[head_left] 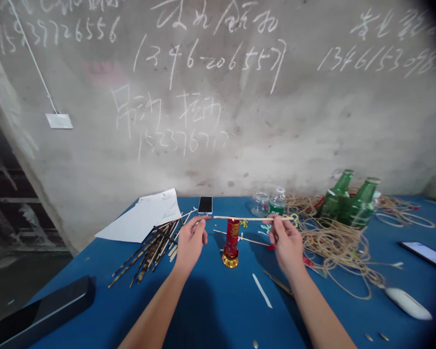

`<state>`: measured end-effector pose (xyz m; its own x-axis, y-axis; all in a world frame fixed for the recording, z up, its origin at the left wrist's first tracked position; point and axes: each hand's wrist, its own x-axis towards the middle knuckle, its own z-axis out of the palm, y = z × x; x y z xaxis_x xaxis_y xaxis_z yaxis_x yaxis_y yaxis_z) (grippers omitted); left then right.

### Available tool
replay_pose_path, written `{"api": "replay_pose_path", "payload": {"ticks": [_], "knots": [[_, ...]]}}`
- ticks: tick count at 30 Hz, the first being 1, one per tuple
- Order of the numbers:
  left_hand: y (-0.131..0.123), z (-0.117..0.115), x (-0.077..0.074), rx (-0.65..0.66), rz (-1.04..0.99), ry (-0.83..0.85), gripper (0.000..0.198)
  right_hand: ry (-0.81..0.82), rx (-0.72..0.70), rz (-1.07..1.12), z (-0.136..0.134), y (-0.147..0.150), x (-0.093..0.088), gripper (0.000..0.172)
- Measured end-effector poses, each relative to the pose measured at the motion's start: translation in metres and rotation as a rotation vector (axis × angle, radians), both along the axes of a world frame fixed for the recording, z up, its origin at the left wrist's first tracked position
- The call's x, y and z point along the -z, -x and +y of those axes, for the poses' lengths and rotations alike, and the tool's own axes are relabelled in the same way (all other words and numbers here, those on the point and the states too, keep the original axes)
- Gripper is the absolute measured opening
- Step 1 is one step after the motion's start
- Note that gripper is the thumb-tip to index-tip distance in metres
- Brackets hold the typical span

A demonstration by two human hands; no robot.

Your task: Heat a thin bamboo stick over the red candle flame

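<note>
A thin pale stick (252, 218) lies level just above the top of a lit red candle (231, 241) on a gold base. My left hand (191, 242) pinches the stick's left end, and my right hand (285, 241) pinches it near the right end. The candle stands on the blue table (210, 310) between my two hands. A pile of dark, scorched sticks (154, 245) lies just left of my left hand. A second thin stick (245, 239) lies on the table behind the candle.
White papers (145, 215) and a phone (205, 204) lie at the back. A glass jar (260, 204), a small bottle (277, 201), two green bottles (349, 201) and tangled cord (341, 242) sit right. A dark case (39, 312), a second phone (427, 255) and a mouse (407, 303) lie near the edges.
</note>
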<state>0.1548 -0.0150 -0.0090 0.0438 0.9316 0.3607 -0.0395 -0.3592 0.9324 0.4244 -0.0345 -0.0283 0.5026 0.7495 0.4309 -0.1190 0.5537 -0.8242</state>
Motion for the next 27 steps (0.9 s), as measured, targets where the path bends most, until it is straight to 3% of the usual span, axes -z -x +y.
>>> {"api": "replay_pose_path", "payload": {"ticks": [15, 27], "knots": [[-0.0017, -0.0092, -0.0091, 0.009, -0.028, 0.011, 0.055, -0.011, -0.026, -0.002, -0.0005, 0.0007, 0.002, 0.041], [-0.0028, -0.007, -0.0042, -0.029, 0.016, -0.037, 0.052, -0.005, -0.018, -0.033, -0.0031, 0.0011, -0.001, 0.04]]}}
